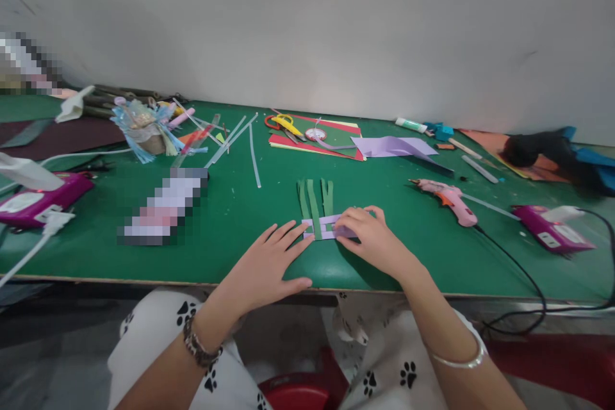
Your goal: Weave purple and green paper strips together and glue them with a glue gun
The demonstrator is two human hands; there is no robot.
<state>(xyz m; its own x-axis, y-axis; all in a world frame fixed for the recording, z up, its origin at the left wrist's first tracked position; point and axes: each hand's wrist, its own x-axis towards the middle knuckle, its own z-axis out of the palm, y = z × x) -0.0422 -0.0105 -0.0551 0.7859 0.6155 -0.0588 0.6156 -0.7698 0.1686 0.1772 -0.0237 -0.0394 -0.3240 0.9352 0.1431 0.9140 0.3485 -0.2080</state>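
Green paper strips [314, 205] are woven through light purple paper strips [324, 234], lying flat on the green table near its front edge. The upper ends of the green strips stick out toward the back. My left hand [264, 262] rests with its fingers spread, its fingertips touching the left end of the weave. Over the right end, my right hand [372, 237] curls its fingers, thumb and fingertips closed on the purple strips. That end is partly covered by the hand.
A pink glue gun [449, 198] lies at right, its cord running off the front edge by a purple power strip [552, 227]. Behind the weave are scissors [287, 126], a tape measure [316, 134] and purple paper [394, 146]. A decorated pot [147, 134] stands at left.
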